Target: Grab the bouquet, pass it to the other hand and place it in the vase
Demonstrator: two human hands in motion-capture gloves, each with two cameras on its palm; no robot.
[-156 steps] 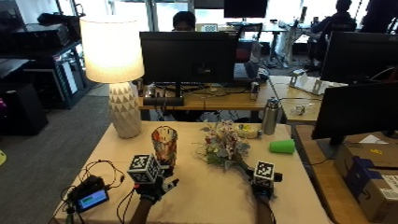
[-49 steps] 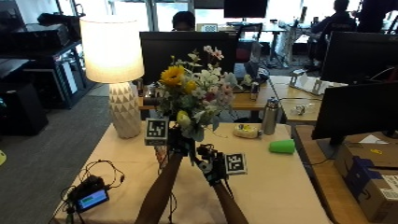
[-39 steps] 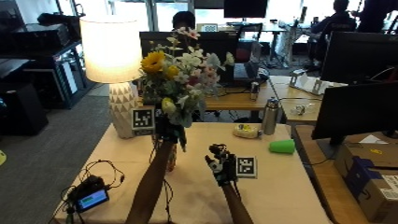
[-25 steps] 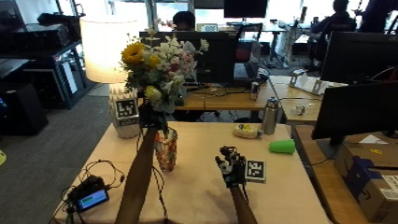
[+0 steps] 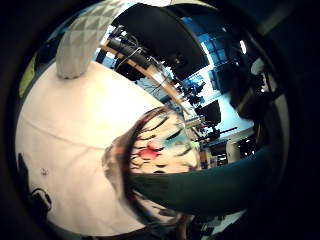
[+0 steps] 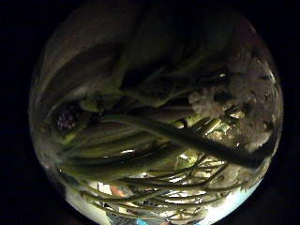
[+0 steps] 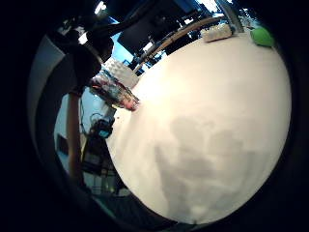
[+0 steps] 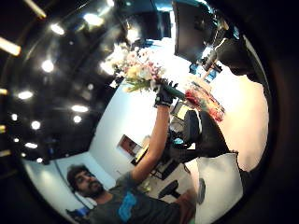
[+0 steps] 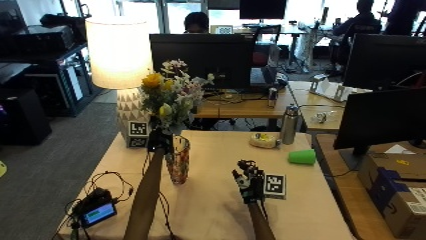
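The left hand (image 9: 158, 140) grips the stems of the bouquet (image 9: 170, 100) and has carried it left across the tabletop (image 9: 213, 200) to a point just above the vase (image 9: 178, 160), lower than half a second ago, when the blooms stood higher. The stem ends appear to sit at or just inside the vase mouth; whether they have entered cannot be told. In the left little-finger palm view the vase rim (image 5: 160, 145) lies directly below the palm. The right hand (image 9: 247, 181) has let go and drawn back to the near right, fingers spread and empty above the tabletop. The handover is therefore complete; only lowering and release seem to remain.
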